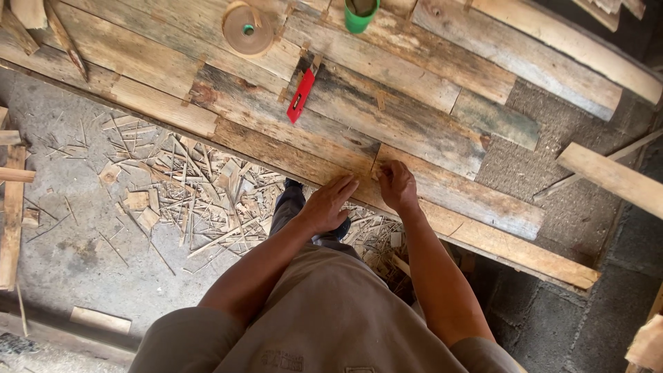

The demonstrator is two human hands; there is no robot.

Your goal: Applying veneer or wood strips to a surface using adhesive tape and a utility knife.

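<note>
My left hand (pixel 327 204) lies flat, fingers spread, on the near edge of a workbench of rough wooden planks (pixel 290 131). My right hand (pixel 397 185) rests next to it with fingers curled down, fingertips pressing at a seam between two planks; whether it pinches something small I cannot tell. A red utility knife (pixel 301 96) lies on the planks beyond the hands. Farther back sit a roll of brown tape (pixel 247 29) and a green cup (pixel 361 15).
Wood shavings and offcuts (pixel 193 190) litter the concrete floor left of the bench. Loose boards lie at the left edge (pixel 12 207) and at the right (pixel 611 176). A grey block surface (pixel 552 145) shows beyond the planks' right end.
</note>
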